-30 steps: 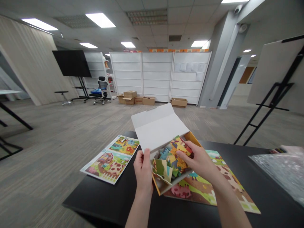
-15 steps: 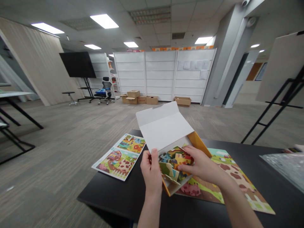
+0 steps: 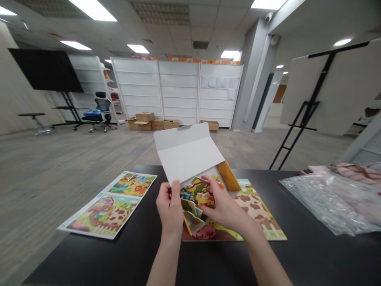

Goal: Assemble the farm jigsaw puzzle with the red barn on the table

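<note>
An orange-sided box [image 3: 230, 176] with its white lid [image 3: 190, 153] raised is tilted above the black table. My left hand [image 3: 171, 206] grips its left edge, thumb on top. Inside lie several colourful puzzle pieces [image 3: 189, 206]. My right hand [image 3: 222, 204] reaches into the box, with thumb and fingers closed round some of the pieces. Beneath and to the right of the box lies a farm picture puzzle [image 3: 256, 206] with a brown-spotted cow, partly covered by the box and my right arm.
A printed picture sheet [image 3: 110, 206] with a metal clip lies on the left of the black table [image 3: 133, 254]. Clear plastic packaging [image 3: 330, 198] rests at the right. Beyond stand cardboard boxes [image 3: 144, 121], white shelving [image 3: 178, 91] and a board on a black stand [image 3: 309, 103].
The view has turned to the right, bringing more of the plastic packaging into sight. My right hand has drawn pieces together inside the box; my left hand keeps its hold.
</note>
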`<state>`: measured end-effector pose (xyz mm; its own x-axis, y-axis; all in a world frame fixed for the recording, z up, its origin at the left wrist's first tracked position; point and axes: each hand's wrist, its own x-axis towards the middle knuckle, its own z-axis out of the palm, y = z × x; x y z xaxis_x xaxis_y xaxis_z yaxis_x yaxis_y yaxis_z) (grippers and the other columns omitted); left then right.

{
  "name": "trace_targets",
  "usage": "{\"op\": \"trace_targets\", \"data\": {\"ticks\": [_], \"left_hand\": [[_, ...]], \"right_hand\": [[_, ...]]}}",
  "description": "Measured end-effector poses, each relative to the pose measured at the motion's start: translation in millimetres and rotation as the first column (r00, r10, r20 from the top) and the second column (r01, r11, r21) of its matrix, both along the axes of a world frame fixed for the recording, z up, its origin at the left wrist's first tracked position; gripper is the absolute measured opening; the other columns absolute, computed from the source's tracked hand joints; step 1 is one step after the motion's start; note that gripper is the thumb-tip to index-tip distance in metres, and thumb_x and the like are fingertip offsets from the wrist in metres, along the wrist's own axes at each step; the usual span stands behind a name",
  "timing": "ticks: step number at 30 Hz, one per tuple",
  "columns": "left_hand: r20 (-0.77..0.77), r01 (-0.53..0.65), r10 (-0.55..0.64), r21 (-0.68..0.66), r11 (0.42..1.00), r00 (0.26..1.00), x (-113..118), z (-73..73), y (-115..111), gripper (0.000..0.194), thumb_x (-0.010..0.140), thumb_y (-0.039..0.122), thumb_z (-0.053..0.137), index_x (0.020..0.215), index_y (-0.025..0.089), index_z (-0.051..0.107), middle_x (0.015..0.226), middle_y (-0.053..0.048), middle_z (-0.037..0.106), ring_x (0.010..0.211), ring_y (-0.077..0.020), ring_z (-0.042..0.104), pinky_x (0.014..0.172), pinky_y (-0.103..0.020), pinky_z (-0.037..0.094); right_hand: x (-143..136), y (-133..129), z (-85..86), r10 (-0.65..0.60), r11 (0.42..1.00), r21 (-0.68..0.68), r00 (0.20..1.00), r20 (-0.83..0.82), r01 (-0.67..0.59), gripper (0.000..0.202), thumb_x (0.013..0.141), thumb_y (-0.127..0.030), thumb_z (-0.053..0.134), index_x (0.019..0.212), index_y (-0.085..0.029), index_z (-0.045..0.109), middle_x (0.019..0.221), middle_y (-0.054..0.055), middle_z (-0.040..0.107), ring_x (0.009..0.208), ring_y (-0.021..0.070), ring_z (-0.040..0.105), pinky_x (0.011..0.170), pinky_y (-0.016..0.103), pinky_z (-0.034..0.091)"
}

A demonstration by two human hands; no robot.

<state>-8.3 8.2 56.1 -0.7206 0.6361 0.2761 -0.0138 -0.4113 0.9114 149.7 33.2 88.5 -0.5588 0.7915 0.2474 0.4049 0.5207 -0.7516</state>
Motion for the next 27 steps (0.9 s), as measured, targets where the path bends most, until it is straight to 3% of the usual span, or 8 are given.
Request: {"op": "trace_targets", "data": {"ticks": [4,6,10,14,21,27], "left_hand": [[-0.053,0.003,-0.002,0.007,1.0,0.999,14,5.1,4,0.041,0.086,0.055,0.066,0.071,0.019,0.053,0.062,0.005,0.049,0.056,-0.01,0.042,0.051,-0.021,0.036],[-0.079,0.006,-0.005,0.013,1.0,0.997,17,7.1,5,0.041,0.087,0.053,0.065,0.07,0.019,0.051,0.061,0.005,0.047,0.056,-0.0097,0.04,0.051,-0.02,0.035],[-0.071,0.037,-0.036,0.011,0.999,0.997,19,7.4,6,0.041,0.086,0.054,0.066,0.069,0.019,0.05,0.061,0.005,0.046,0.056,-0.01,0.04,0.051,-0.02,0.035],[-0.059,0.071,-0.071,-0.005,0.997,0.996,18,4.4,7,0.043,0.084,0.056,0.067,0.069,0.019,0.051,0.061,0.004,0.049,0.057,-0.0106,0.042,0.052,-0.02,0.037],[-0.065,0.045,-0.045,-0.014,0.999,0.997,11,1.4,7,0.043,0.083,0.057,0.068,0.069,0.019,0.053,0.061,0.004,0.051,0.058,-0.0112,0.043,0.054,-0.021,0.038],[-0.08,0.053,-0.053,-0.011,0.999,0.995,10,-0.4,4,0.044,0.083,0.057,0.068,0.068,0.02,0.051,0.06,0.005,0.048,0.056,-0.0108,0.041,0.052,-0.021,0.035]], "right_hand": [[15,1,-0.6,-0.017,0.999,-0.031,0.997,-0.08,0.015,0.11,0.076,-0.015,0.07,0.16,-0.023,0.0,0.132,0.014,0.063,0.116,0.0255,0.064,0.099,0.041,0.051],[20,3,-2.1,-0.045,0.998,-0.048,0.993,-0.11,0.04,0.116,0.075,-0.018,0.074,0.16,-0.024,-0.005,0.13,0.013,0.064,0.113,0.0255,0.066,0.098,0.042,0.052],[28,5,-6.3,-0.084,0.994,-0.074,0.99,-0.115,0.076,0.11,0.076,-0.023,0.076,0.16,-0.026,0.006,0.121,0.009,0.069,0.107,0.0249,0.068,0.096,0.043,0.053],[34,5,-5.7,-0.076,0.996,-0.049,0.992,-0.105,0.071,0.093,0.087,-0.03,0.069,0.16,-0.026,0.012,0.119,0.01,0.07,0.106,0.0256,0.068,0.094,0.043,0.054],[34,7,-5.0,-0.036,0.998,0.043,0.991,-0.128,0.042,0.077,0.086,-0.032,0.07,0.153,-0.029,0.032,0.144,0.011,0.054,0.125,0.0266,0.057,0.099,0.041,0.051],[32,8,-7.5,-0.063,0.996,0.057,0.997,-0.04,0.065,0.038,0.087,-0.034,0.067,0.123,-0.022,0.059,0.109,0.006,0.067,0.096,0.0215,0.064,0.088,0.036,0.053]]}}
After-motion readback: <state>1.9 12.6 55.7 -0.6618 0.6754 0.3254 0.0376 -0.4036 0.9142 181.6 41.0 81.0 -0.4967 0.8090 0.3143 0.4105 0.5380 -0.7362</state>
